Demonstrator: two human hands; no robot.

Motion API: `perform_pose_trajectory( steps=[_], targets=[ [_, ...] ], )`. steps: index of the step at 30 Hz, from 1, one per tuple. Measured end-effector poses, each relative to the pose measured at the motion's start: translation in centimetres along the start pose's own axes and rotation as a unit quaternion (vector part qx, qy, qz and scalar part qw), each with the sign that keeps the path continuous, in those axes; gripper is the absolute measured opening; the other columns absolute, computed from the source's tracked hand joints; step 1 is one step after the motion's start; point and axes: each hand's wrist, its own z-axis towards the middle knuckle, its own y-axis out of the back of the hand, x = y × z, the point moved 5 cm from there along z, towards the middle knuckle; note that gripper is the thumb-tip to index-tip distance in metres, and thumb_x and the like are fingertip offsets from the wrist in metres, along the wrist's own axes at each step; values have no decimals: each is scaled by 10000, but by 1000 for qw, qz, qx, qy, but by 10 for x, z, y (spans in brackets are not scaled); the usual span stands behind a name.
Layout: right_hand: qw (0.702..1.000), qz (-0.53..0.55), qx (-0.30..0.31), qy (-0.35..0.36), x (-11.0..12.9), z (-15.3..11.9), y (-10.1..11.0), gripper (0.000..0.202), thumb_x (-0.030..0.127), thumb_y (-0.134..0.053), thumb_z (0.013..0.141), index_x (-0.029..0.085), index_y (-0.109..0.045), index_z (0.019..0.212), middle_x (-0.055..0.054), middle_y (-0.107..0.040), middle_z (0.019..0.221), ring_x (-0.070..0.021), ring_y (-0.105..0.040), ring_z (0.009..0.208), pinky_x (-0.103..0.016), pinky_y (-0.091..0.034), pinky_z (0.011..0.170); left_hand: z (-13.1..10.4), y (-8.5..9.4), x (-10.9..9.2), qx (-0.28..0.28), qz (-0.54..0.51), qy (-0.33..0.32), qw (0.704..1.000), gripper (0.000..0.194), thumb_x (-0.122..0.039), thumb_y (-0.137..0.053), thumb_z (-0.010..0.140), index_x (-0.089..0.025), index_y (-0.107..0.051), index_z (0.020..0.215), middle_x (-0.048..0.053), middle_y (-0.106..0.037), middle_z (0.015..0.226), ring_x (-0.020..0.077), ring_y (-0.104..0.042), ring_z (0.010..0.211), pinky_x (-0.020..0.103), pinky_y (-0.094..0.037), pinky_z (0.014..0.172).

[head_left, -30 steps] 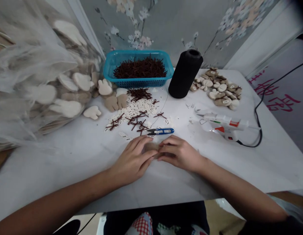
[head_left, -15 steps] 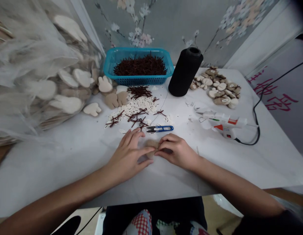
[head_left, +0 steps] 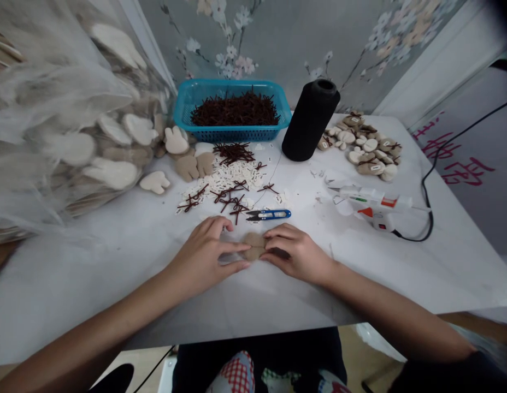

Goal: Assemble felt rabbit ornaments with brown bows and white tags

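A small tan fabric piece (head_left: 254, 245) lies on the table in front of me, a dark thread line running across its middle. It resembles the bunny-shaped pieces nearby, though its right end is hidden by fingers. My right hand (head_left: 298, 254) pinches that right end between thumb and fingers. At the left edge is my left hand (head_left: 212, 251), fingers apart, with index fingertip and thumb at the piece but not closed on it. Just beyond both hands are blue-handled thread snips (head_left: 270, 215). Several brown cord bows (head_left: 235, 196) lie among small white labels (head_left: 224, 177).
A blue basket (head_left: 233, 134) holds many brown bows. Beside it leans a black thread cone (head_left: 311, 120), its thread trailing toward the snips. Finished-looking bunnies (head_left: 368, 144) are piled at right, near a corded glue gun (head_left: 376, 204). A clear bag (head_left: 73, 125) of bunny pieces fills the left.
My left hand has drawn back slightly to the left, exposing more of the tan piece and the thread line on it. The right hand stays nearly in place.
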Motion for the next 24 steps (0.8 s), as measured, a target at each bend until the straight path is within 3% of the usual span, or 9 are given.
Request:
perform_pose_trajectory(
  steps=[4,8,13,17,21,24],
  targets=[
    [1000,-9,-2,20,2,0,-1,99,234,-586,887,186,-651,946,-77,-656,986,-185,-584,937,-359,-525,835,1,-1,3,14,-19,4,1000,319,-560,-639,753,-370,-730,992,61,-514,1099,273,-456,1105,437,-416,961],
    [998,-34,10,42,7,3,-2,121,181,-528,908,169,-647,895,-88,-645,961,-182,-575,910,-347,-532,797,3,4,10,5,-42,7,999,279,-545,-644,758,-355,-748,933,56,-523,1072,264,-479,1090,424,-427,946],
    [991,-104,52,73,14,7,-8,175,61,-446,881,136,-592,820,-106,-615,872,-207,-537,835,-356,-521,735,10,16,24,-97,-59,36,993,239,-459,-627,806,-268,-771,813,68,-540,1037,237,-535,1022,396,-447,910],
    [984,-137,63,95,15,7,-13,180,21,-417,843,138,-548,803,-105,-596,833,-218,-516,814,-363,-508,736,17,24,24,-167,-118,35,978,220,-393,-608,833,-227,-752,819,55,-571,994,203,-566,974,372,-451,902],
    [987,-116,42,106,13,8,-11,171,31,-404,841,156,-516,808,-99,-599,822,-211,-522,801,-354,-516,720,41,31,21,-162,-232,61,957,213,-400,-625,815,-219,-722,870,46,-607,1010,199,-573,995,349,-455,900],
    [991,-80,-11,105,13,12,1,155,69,-401,875,178,-492,814,-97,-616,862,-204,-555,844,-352,-526,743,84,34,19,-156,-366,93,913,231,-364,-667,778,-199,-691,938,47,-651,1005,193,-582,987,344,-430,925]
  ],
)
